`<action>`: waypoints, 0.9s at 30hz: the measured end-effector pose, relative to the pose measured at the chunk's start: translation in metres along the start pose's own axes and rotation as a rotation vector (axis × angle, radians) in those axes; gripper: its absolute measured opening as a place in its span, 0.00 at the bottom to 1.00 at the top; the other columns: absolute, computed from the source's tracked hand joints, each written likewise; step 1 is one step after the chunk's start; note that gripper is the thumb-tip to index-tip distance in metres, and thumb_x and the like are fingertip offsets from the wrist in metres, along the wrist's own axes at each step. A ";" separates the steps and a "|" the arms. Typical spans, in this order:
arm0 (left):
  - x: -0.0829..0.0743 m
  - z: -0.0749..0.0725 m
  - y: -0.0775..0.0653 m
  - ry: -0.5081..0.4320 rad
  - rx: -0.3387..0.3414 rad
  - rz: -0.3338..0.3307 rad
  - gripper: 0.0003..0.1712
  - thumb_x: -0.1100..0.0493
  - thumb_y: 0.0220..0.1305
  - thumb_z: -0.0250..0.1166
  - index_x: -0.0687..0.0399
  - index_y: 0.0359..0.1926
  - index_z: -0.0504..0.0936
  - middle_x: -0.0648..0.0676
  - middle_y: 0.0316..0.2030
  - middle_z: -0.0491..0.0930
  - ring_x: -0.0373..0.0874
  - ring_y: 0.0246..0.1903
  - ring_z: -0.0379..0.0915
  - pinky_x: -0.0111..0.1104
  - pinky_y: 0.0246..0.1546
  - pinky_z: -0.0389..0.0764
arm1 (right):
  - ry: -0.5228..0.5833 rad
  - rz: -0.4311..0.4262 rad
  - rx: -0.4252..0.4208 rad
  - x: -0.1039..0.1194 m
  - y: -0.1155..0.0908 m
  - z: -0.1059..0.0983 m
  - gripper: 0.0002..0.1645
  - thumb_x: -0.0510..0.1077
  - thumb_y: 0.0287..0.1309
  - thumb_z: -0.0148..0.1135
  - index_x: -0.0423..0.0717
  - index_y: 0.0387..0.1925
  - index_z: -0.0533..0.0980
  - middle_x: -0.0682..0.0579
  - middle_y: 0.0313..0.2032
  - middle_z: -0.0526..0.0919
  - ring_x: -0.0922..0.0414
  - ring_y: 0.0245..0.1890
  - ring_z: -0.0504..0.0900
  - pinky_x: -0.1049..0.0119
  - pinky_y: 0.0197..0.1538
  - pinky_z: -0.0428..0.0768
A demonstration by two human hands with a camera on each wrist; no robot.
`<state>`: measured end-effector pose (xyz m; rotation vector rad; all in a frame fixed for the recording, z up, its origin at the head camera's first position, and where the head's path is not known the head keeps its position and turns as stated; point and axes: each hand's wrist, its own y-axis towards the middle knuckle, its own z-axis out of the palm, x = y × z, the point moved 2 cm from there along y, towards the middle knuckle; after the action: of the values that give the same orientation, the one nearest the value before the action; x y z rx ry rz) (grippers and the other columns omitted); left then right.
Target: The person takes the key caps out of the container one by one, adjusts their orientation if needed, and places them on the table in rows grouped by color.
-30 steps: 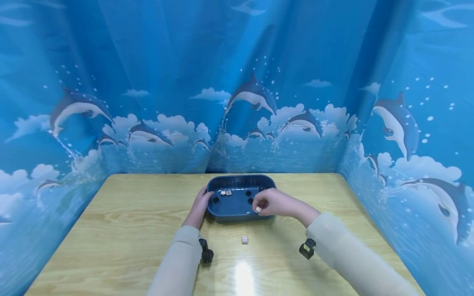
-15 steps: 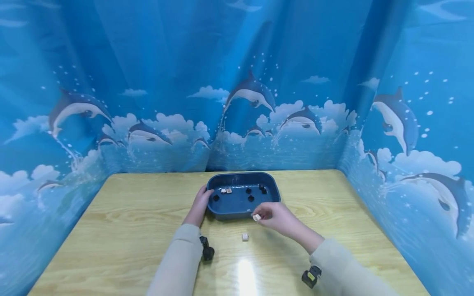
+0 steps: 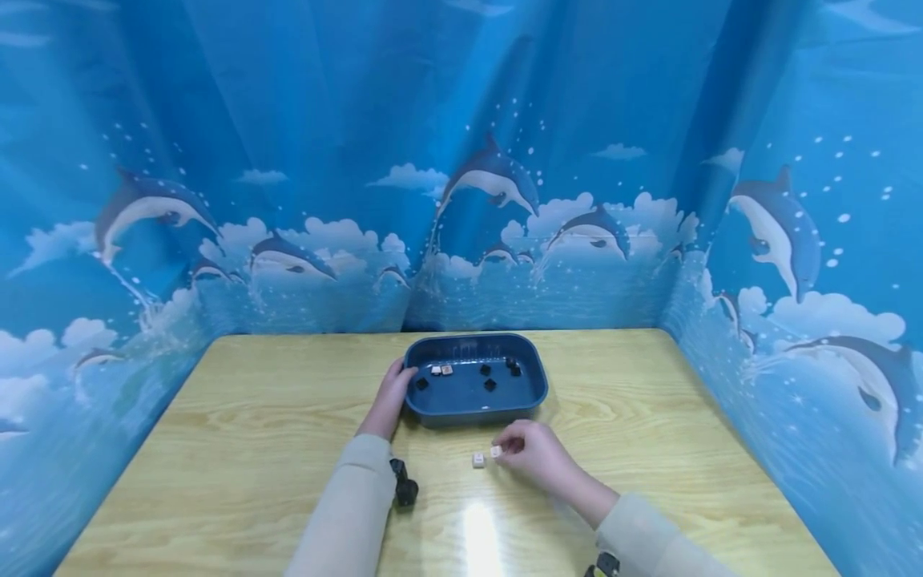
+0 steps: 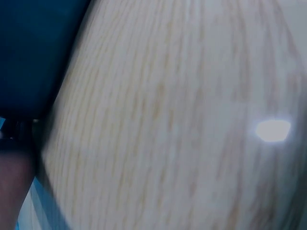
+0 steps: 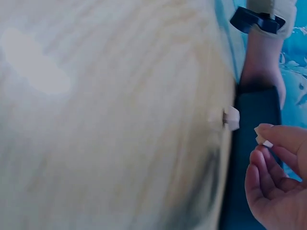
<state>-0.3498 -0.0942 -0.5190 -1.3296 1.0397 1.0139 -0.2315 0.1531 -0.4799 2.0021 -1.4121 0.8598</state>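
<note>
My right hand pinches a small white keycap between thumb and fingertip, low over the table in front of the blue plastic bin. Just left of it on the wood lies a second white keycap. In the right wrist view the pinched keycap shows at the fingertips, with the other fingers curled below. My left hand grips the bin's left end, thumb over the rim; its outer fingers are hidden. Inside the bin are two light keycaps and several black keycaps.
The wooden table reaches back to a blue dolphin-print curtain, which also closes in both sides. A bright reflection lies on the tabletop near the front. Black wrist cameras sit on both sleeves.
My right hand has come out of the bin toward me with the white keycap and down beside the keycap on the table. The left hand has stayed on the bin.
</note>
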 end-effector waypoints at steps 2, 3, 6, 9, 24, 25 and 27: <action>0.000 0.000 0.001 -0.003 0.001 0.001 0.35 0.49 0.71 0.50 0.51 0.75 0.56 0.57 0.74 0.53 0.55 0.73 0.42 0.51 0.71 0.45 | -0.001 -0.008 0.000 -0.001 -0.001 0.004 0.08 0.31 0.45 0.70 0.42 0.31 0.83 0.57 0.27 0.80 0.62 0.28 0.77 0.71 0.33 0.80; 0.000 0.000 0.001 -0.003 0.001 0.003 0.35 0.49 0.71 0.50 0.51 0.75 0.56 0.57 0.74 0.53 0.55 0.73 0.42 0.51 0.71 0.45 | 0.000 -0.012 0.001 -0.002 -0.001 0.006 0.08 0.31 0.45 0.70 0.41 0.31 0.83 0.56 0.27 0.80 0.62 0.28 0.77 0.71 0.32 0.80; 0.001 -0.001 0.002 -0.003 0.002 0.005 0.34 0.49 0.71 0.50 0.51 0.75 0.56 0.57 0.74 0.53 0.55 0.73 0.42 0.51 0.71 0.45 | 0.001 -0.008 -0.004 -0.002 0.000 0.009 0.08 0.30 0.44 0.70 0.40 0.30 0.83 0.56 0.27 0.80 0.62 0.27 0.77 0.71 0.32 0.80; 0.001 -0.001 0.002 -0.007 0.001 0.004 0.34 0.49 0.71 0.50 0.51 0.75 0.56 0.57 0.74 0.53 0.55 0.73 0.42 0.51 0.71 0.45 | -0.005 0.008 -0.005 -0.003 0.000 0.011 0.08 0.30 0.44 0.70 0.40 0.30 0.83 0.55 0.27 0.79 0.62 0.28 0.77 0.71 0.32 0.80; 0.001 0.000 0.002 0.004 -0.009 0.003 0.35 0.49 0.70 0.51 0.52 0.74 0.57 0.59 0.73 0.54 0.56 0.73 0.43 0.52 0.71 0.44 | -0.028 0.070 0.024 -0.010 0.004 0.019 0.06 0.35 0.45 0.73 0.44 0.28 0.84 0.56 0.27 0.78 0.61 0.28 0.75 0.70 0.32 0.77; 0.001 0.000 0.002 0.004 -0.008 0.001 0.35 0.48 0.70 0.51 0.52 0.74 0.57 0.59 0.73 0.54 0.56 0.73 0.43 0.52 0.71 0.44 | -0.030 0.075 0.026 -0.009 0.004 0.019 0.06 0.35 0.45 0.73 0.44 0.28 0.84 0.56 0.27 0.78 0.61 0.28 0.75 0.70 0.32 0.77; 0.001 0.000 0.002 0.003 -0.005 0.000 0.35 0.48 0.70 0.51 0.52 0.74 0.57 0.58 0.73 0.54 0.56 0.73 0.43 0.52 0.71 0.45 | -0.035 0.086 0.030 -0.009 0.004 0.019 0.06 0.36 0.45 0.74 0.44 0.29 0.84 0.56 0.27 0.78 0.61 0.29 0.75 0.69 0.32 0.77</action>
<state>-0.3513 -0.0944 -0.5205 -1.3360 1.0402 1.0154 -0.2341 0.1432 -0.4985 1.9998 -1.5230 0.8918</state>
